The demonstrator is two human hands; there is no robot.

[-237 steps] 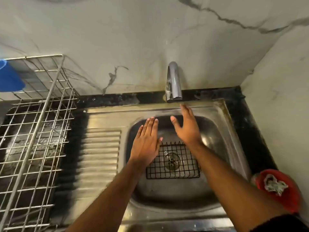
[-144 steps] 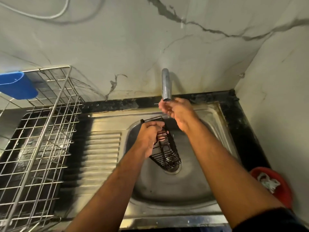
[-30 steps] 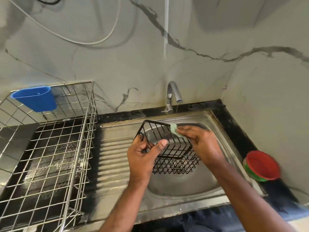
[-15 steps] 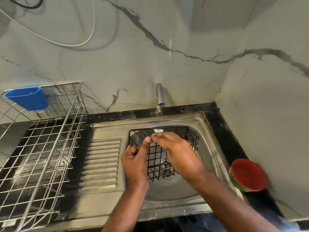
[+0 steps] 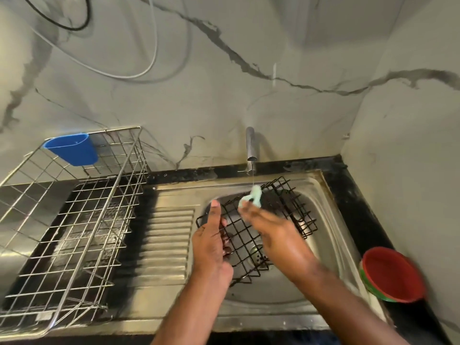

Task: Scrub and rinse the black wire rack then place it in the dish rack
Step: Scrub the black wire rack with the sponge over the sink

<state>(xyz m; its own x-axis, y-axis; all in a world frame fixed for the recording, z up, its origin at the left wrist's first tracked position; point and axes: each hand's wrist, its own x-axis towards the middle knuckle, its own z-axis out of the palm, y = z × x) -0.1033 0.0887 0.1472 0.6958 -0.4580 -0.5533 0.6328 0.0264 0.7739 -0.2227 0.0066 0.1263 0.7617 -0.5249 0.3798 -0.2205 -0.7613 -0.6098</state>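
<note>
Black wire rack (image 5: 258, 227) tilts over the sink (image 5: 323, 235) bowl, its near left edge gripped by the left hand (image 5: 211, 242), thumb raised along the wire. The right hand (image 5: 271, 232), blurred with movement, pinches a pale green scrubber (image 5: 251, 197) at its fingertips and works it against the rack's far side, directly under the tap (image 5: 251, 150), where a thin thread of water falls. Half a second ago the rack faced the camera more squarely; it has since been turned so its right end swings outward from the hands, and the scrubber now stands clear above the wires. That suggests scrubbing is well under way, moving from one face to another, with a proper rinse not yet done. To the left of the left hand, well apart, the steel dish rack (image 5: 74, 220) waits with a blue cup (image 5: 71, 148) hooked on its back rail. A red bowl (image 5: 390, 275) sits beyond the right forearm.
</note>
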